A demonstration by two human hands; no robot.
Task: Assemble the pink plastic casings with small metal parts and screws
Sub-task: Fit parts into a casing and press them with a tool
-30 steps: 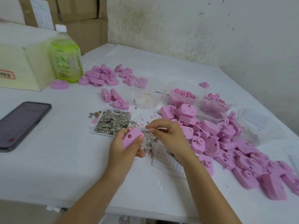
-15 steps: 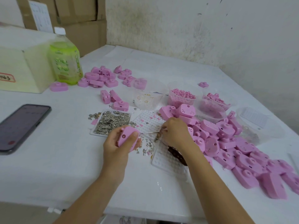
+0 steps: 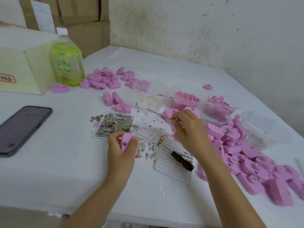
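My left hand (image 3: 120, 150) grips a pink plastic casing (image 3: 127, 142) just in front of a flat tray of small metal parts (image 3: 115, 125). My right hand (image 3: 189, 130) pinches thin metal tweezers (image 3: 156, 113) whose tips point left over a white dimpled tray (image 3: 152, 127) with a few pink bits. A brown-handled screwdriver (image 3: 179, 158) lies on a second dimpled tray (image 3: 171, 167) below my right hand. Loose screws and metal bits (image 3: 148, 150) are scattered between the hands.
A big heap of pink casings (image 3: 246, 153) fills the right side, a smaller pile (image 3: 105, 78) sits at the back left. Clear tubs of pink pieces (image 3: 187, 99) stand behind. A phone (image 3: 19, 129), a green bottle (image 3: 67, 61) and a white box (image 3: 24, 69) are on the left.
My right hand has lifted away from the casing and moved back and right with the tweezers, uncovering the screwdriver. My left hand keeps hold of the casing.
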